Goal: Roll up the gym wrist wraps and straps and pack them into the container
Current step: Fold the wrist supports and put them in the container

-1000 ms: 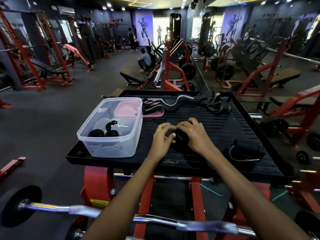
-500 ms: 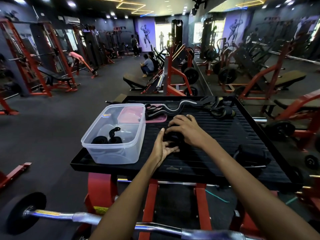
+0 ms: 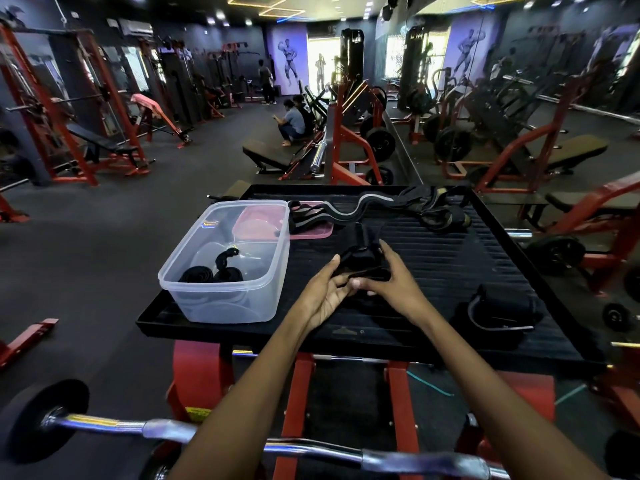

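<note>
A black strap [image 3: 362, 254] is held between both hands above the middle of the black ribbed platform [image 3: 450, 258], partly rolled, its loose end trailing away from me. My left hand [image 3: 325, 289] cups it from below, palm up. My right hand [image 3: 394, 282] pinches its near edge. The clear plastic container [image 3: 225, 261] stands at the platform's left and holds two rolled black straps [image 3: 211, 271]. Unrolled wraps [image 3: 381, 206] lie along the far edge. Another black strap with a metal ring [image 3: 498, 310] rests at the near right.
A pink lid [image 3: 311, 230] lies behind the container under the wraps. A chrome curl bar [image 3: 207, 434] crosses below my forearms. Red machines, benches and weight plates surround the platform; people sit and stand in the far background.
Both hands have lifted the strap off the platform and pulled it nearer to me; the left hand turned palm up under it. The camera view shifted slightly.
</note>
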`<move>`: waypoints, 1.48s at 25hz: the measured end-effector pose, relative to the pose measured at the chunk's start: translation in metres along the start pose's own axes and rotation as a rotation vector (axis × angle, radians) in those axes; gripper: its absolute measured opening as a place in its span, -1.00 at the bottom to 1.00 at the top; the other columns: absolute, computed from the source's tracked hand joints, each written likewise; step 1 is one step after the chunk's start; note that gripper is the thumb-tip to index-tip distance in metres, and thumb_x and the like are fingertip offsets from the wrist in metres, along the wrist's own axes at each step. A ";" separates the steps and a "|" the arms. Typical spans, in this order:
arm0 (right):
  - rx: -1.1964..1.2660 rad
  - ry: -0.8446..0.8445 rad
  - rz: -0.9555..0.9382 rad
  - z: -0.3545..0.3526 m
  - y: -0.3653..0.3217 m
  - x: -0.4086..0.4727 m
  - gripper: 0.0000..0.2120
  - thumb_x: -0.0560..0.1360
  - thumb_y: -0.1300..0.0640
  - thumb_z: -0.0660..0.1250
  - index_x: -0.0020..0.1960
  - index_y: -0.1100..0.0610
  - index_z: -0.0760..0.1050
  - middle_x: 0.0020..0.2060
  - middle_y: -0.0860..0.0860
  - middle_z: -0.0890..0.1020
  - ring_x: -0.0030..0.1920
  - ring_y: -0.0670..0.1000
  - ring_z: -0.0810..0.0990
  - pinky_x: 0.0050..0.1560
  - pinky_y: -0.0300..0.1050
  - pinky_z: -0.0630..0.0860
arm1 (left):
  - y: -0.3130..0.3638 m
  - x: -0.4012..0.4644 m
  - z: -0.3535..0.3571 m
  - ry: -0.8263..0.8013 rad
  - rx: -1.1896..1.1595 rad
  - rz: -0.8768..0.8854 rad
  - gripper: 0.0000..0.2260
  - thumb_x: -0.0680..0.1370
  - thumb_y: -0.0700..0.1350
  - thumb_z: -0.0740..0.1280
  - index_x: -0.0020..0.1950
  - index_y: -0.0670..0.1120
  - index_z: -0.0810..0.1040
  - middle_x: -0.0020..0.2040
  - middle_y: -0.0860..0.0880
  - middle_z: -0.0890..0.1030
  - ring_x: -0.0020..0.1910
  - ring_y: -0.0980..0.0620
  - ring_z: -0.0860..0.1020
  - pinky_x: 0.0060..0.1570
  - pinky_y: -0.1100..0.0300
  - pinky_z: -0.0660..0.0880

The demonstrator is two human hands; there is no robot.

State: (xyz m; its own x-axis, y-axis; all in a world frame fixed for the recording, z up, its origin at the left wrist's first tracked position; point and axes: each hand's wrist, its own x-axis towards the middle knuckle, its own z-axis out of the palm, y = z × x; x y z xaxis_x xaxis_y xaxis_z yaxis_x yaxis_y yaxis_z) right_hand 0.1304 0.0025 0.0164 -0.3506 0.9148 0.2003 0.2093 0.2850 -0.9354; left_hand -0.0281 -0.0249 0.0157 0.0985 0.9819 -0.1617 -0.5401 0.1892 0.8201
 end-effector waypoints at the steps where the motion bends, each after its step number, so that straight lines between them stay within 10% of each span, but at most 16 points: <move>1: 0.110 0.032 0.015 -0.001 0.000 0.001 -0.38 0.41 0.13 0.47 0.40 -0.01 0.31 0.22 -0.04 0.49 0.17 -0.01 0.53 -0.08 -0.05 0.60 | -0.001 0.000 0.000 0.007 0.093 -0.017 -0.74 0.61 0.00 0.16 0.17 -0.14 0.45 -0.07 -0.11 0.59 -0.40 0.11 0.58 -0.39 0.31 0.54; 5: 0.332 0.069 0.132 -0.005 0.004 -0.002 -0.64 0.47 0.22 0.40 0.23 0.14 0.43 0.03 0.07 0.63 -0.13 -0.01 0.62 -0.42 -0.16 0.50 | -0.006 0.002 0.002 0.189 0.438 0.081 -0.81 0.52 0.02 0.34 -0.02 0.01 0.35 -0.23 0.05 0.50 -0.45 0.16 0.44 -0.51 0.32 0.29; 10: 0.263 0.046 0.144 -0.002 0.007 0.001 -0.78 0.41 0.17 0.45 -0.04 0.10 0.43 -0.20 -0.05 0.55 -0.27 -0.08 0.50 -0.46 -0.20 0.42 | -0.013 0.009 -0.002 0.171 0.311 0.169 -0.55 0.47 -0.03 0.42 0.29 -0.04 0.35 0.19 -0.05 0.56 0.16 -0.01 0.55 0.13 -0.01 0.53; 15: -0.247 -0.032 -0.064 0.012 0.016 -0.004 -0.22 0.21 0.21 0.61 0.32 0.15 0.31 0.23 0.00 0.33 0.12 -0.13 0.41 0.09 -0.28 0.44 | -0.005 0.010 -0.008 0.129 -0.051 0.065 -0.58 0.53 -0.01 0.33 0.32 -0.17 0.43 0.21 -0.19 0.57 0.11 -0.06 0.59 -0.02 0.04 0.61; 21: -0.338 0.106 -0.114 0.022 0.007 -0.010 -0.26 0.30 0.23 0.53 0.37 0.17 0.25 0.15 -0.03 0.38 -0.13 -0.04 0.46 -0.11 -0.28 0.44 | -0.005 0.013 -0.009 0.238 -0.070 0.088 -0.60 0.55 0.03 0.28 0.30 -0.14 0.33 0.13 -0.11 0.58 0.04 0.00 0.59 -0.16 0.10 0.62; 31: -0.273 0.090 -0.090 0.022 0.003 -0.013 -0.35 0.44 0.28 0.42 0.45 0.15 0.21 0.12 -0.02 0.30 -0.14 -0.09 0.41 -0.19 -0.55 0.38 | -0.011 0.009 -0.014 0.509 0.553 0.169 -0.49 0.45 0.22 0.34 0.31 0.00 0.40 -0.07 0.00 0.62 -0.41 0.08 0.52 -0.40 0.27 0.47; 34: -0.362 0.006 -0.124 0.018 0.004 -0.014 -0.32 0.45 0.24 0.41 0.47 0.17 0.18 0.21 0.06 0.29 -0.04 -0.12 0.37 -0.11 -0.60 0.33 | -0.010 0.003 -0.014 0.489 0.736 0.208 -0.44 0.39 0.33 0.30 0.32 0.12 0.40 0.03 -0.07 0.64 -0.25 0.00 0.61 -0.20 0.25 0.58; 37: -0.543 0.031 -0.234 0.017 0.002 -0.016 -0.26 0.39 0.16 0.48 0.47 0.16 0.20 0.27 0.18 0.33 0.05 0.03 0.41 0.07 -0.24 0.45 | -0.011 0.002 -0.015 0.513 0.861 0.177 -0.28 0.25 0.47 0.24 0.33 0.15 0.38 0.12 -0.19 0.61 0.10 -0.17 0.58 0.15 -0.07 0.52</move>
State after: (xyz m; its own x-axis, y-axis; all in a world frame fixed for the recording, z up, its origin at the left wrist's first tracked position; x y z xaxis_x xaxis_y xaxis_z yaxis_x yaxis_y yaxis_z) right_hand 0.1205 -0.0167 0.0064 -0.4182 0.8157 0.3997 0.5698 0.5783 -0.5839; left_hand -0.0341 -0.0247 -0.0020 -0.4039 0.9134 -0.0497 0.2929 0.1806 0.9389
